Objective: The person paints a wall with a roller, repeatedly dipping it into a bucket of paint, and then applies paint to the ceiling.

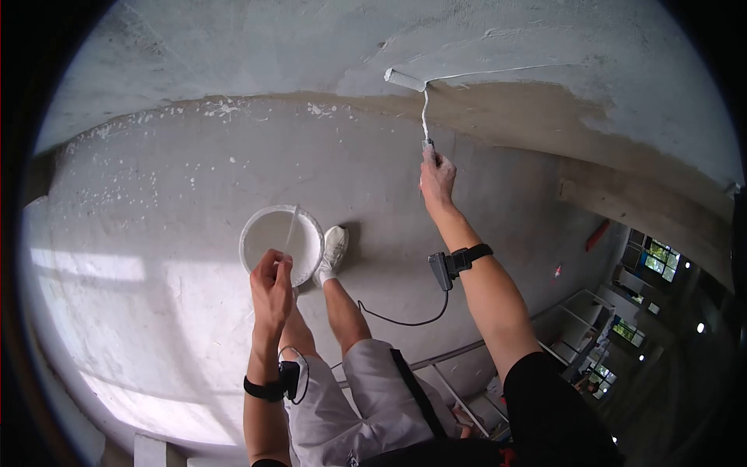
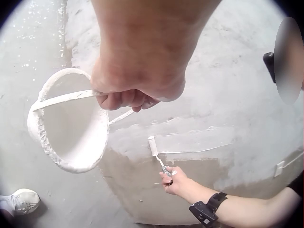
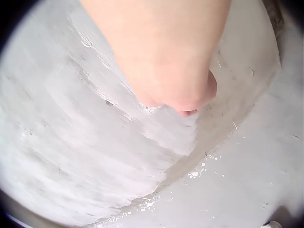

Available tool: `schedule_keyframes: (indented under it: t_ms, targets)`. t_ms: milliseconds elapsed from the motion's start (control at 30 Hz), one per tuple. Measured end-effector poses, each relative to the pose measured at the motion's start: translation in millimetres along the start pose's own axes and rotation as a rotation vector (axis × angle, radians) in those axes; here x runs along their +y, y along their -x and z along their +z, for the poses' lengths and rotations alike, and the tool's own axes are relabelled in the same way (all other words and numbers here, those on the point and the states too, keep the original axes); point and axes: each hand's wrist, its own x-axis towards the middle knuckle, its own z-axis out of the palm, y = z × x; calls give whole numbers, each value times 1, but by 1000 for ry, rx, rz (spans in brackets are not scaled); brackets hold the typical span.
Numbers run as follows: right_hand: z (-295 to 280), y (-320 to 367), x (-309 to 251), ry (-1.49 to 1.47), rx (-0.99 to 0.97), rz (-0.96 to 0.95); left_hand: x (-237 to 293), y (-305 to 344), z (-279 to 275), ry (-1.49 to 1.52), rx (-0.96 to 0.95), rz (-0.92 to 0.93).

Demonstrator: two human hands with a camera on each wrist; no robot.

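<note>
My right hand (image 1: 438,177) grips the handle of a paint roller (image 1: 405,79), whose white sleeve lies against the wall (image 1: 498,47). A thin raised line of wet paint runs along the wall from the roller's end. My left hand (image 1: 272,292) holds the white-coated handle of a bucket (image 1: 247,233), fingers curled round it. In the left wrist view the bucket (image 2: 42,137) hangs tilted below that hand, its rim crusted with white. The right wrist view shows my right hand (image 3: 178,95) from behind, with the roller hidden.
Bare brown wall (image 1: 537,109) shows below the painted area. White splashes (image 1: 222,109) dot the floor (image 1: 373,179) along the wall's foot. A shoe (image 1: 334,247) stands beside the bucket. A metal frame (image 1: 451,381) is behind me at the right, and a cable (image 1: 405,323) hangs from my right wrist.
</note>
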Motion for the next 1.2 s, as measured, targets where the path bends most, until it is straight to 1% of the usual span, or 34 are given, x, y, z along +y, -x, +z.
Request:
schedule_keyframes:
  t_ms: [67,133,233,367,433,567,633,700,733,800,933,1000,1200]
  targets:
    - [1,-1,-2,33,-9,-18,-3,-2,2,20,4,25]
    - [-5,18,-25,-128,11,98,-5,-4,2,19,4,22]
    - [-30,44,-52,-205,26,92,0,-1,4,12,13,74]
    - [-63,64,-84,-252,59,72,5,-2,6,44,9,76]
    - [-76,77,-100,-305,120,40,9,0,6,25,-2,68]
    - [-99,98,-131,-339,175,-16,7,1,6,32,-2,78]
    - [-111,101,-142,-342,252,-119,8,1,7,11,8,95]
    - [-121,105,-161,-355,263,-143,6,0,7,24,24,120]
    - [-125,107,-168,-369,287,-186,5,0,7,34,37,145]
    - [-135,109,-179,-374,318,-272,6,0,4,32,25,129]
    - [-138,107,-186,-392,278,-304,0,1,1,12,12,105]
    - [-123,108,-183,-388,264,-210,-1,1,2,1,19,96]
    - [-86,90,-134,-300,197,-138,-2,3,2,-14,11,58]
